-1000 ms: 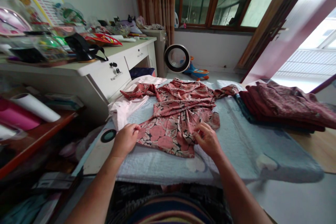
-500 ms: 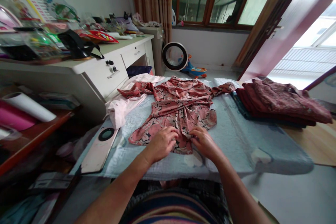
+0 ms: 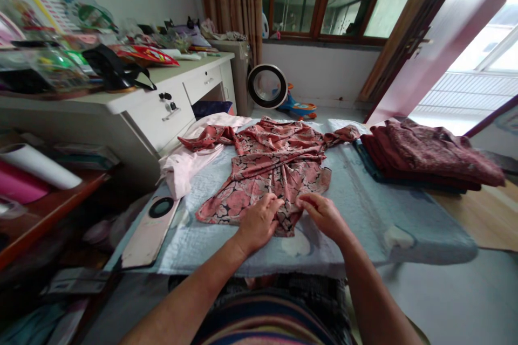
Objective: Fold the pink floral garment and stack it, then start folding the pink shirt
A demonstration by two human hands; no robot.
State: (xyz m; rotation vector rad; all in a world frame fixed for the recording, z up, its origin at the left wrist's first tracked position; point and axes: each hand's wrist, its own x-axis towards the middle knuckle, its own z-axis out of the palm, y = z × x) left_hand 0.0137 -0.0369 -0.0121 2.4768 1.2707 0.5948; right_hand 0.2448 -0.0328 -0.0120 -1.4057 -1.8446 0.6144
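A reddish-pink floral blouse [image 3: 279, 140] lies spread over the pale blue cloth of an ironing board [image 3: 364, 226], its sleeves out to both sides and its hem toward me. Wrinkles cross its waist. Near the middle of the hem, my left hand [image 3: 259, 220] rests on the fabric with its fingers bent and pressed onto it. My right hand [image 3: 322, 214] pinches the blouse's lower edge a little to the right. Both hands are closed on the cloth, and the fingertips are partly hidden.
Folded dark red garments [image 3: 429, 153] are stacked at the right. A pale pink garment [image 3: 182, 170] lies at the left, behind a pale flat panel with a dark ring [image 3: 149, 234]. A cluttered white desk [image 3: 162, 113] stands beyond. The washing machine's round door [image 3: 267, 86] hangs open at the back.
My left hand has slid slightly right along the hem, and my right hand has shifted a little right, drawing the cloth at its fingers. The camera view has turned slightly.
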